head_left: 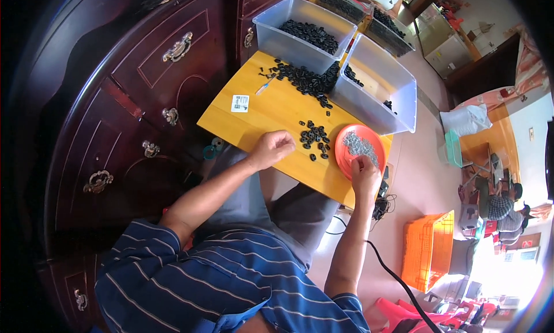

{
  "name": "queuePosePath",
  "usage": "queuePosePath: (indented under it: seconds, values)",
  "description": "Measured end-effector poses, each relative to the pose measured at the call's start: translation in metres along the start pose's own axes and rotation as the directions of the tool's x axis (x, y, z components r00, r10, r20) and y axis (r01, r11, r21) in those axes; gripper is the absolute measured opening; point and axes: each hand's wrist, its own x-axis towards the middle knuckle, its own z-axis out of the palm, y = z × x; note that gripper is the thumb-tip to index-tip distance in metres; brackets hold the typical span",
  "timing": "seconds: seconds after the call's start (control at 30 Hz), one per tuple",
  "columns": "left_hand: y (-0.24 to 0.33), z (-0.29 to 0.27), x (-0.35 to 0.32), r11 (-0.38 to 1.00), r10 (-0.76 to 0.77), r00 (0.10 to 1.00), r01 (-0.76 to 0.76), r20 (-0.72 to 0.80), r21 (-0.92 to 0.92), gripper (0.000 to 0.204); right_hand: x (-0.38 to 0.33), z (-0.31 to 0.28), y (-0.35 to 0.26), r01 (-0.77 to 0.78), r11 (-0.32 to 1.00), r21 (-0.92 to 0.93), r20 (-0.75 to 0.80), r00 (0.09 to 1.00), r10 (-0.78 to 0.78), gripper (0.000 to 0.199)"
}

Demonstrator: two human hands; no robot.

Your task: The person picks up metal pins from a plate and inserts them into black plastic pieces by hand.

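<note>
Left hand point(274, 149), centre of frame: forearm slanting up from lower left, fingers curled; whether anything is held cannot be told. Right hand point(365, 174), right of centre: forearm steep, fingertips drawn together over one orange plate point(343, 160) of grey pieces point(359, 143); its hold likewise unclear. Between the hands, on one yellow counter point(268, 121): black pieces point(314, 138), overlapping, uncountable. Beyond, upper centre: one white card point(240, 103), one larger black heap point(306, 82), two translucent bins point(375, 114).

Worn on head, left of fisheye pair — looking down past striped shirt point(190, 281) onto nearby surface point(259, 117) and floor point(427, 177).
</note>
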Motion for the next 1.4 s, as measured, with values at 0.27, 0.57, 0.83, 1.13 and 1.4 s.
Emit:
queuePosePath:
  seconds: [0.27,0.57,0.83,1.13,1.4]
  values:
    - [0.003,-0.004,0.0,0.999,-0.03,0.999,0.03,0.021,0.026,0.009,-0.003,0.0,-0.028,-0.279,0.635,0.721,0.123,0.952,0.279,0.013]
    - [0.012,0.014,0.003,1.0,-0.018,0.995,0.015,0.095,0.024,0.008,-0.052,0.048,-0.079,-0.381,0.324,0.866,0.376,0.923,0.078,0.009]
    - [0.007,0.028,0.007,0.929,0.205,0.972,-0.231,0.117,0.29,0.007,-0.058,0.075,-0.079,-0.373,0.278,0.885,0.344,0.927,0.15,0.009]
    - [0.006,0.028,0.005,0.937,0.213,0.973,-0.229,0.086,0.265,0.007,-0.059,0.067,-0.075,-0.433,0.237,0.87,0.41,0.901,0.14,0.009]
    - [0.011,0.03,0.004,0.901,0.255,0.961,-0.276,0.107,0.334,0.007,-0.057,0.065,-0.074,-0.462,0.238,0.854,0.446,0.887,0.12,0.013]
